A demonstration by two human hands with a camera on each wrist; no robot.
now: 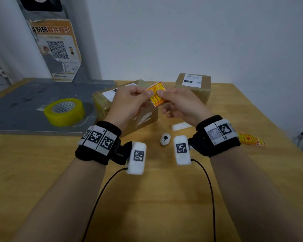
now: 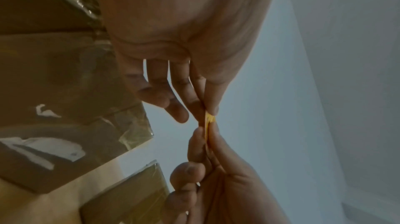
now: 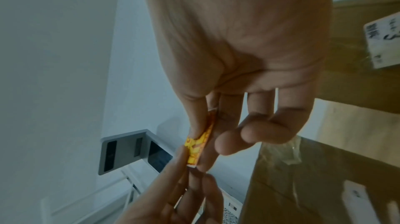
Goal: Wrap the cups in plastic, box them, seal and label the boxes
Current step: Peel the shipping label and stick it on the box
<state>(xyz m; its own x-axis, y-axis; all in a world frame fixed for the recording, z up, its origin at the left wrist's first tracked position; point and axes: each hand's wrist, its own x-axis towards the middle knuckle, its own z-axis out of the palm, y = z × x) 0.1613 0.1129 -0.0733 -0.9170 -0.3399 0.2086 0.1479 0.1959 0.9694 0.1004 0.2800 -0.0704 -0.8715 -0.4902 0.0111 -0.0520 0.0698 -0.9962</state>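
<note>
Both hands pinch yellow sticker (image 1: 156, 95) at facing edges: left hand (image 1: 128, 103) thumb and forefinger clamped on left edge, right hand (image 1: 180, 103) clamped on right, other fingers loosely curled

Sticker held in air above near box (image 1: 129, 109), taped shut, white label on top

Likely thin, light, floppy, tacky once backing is off; best held by corner or margin, fingers off adhesive

Far box (image 1: 193, 86) right of near box; tape roll (image 1: 64, 111) left; spare stickers (image 1: 252, 139) far right on table (image 1: 164, 198)

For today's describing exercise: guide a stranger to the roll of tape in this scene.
Start at the wooden table and look to its left, where a grey mat lies. The roll of tape rests flat there, left of the nearer cardboard box. It alone is round and translucent yellow.
</note>
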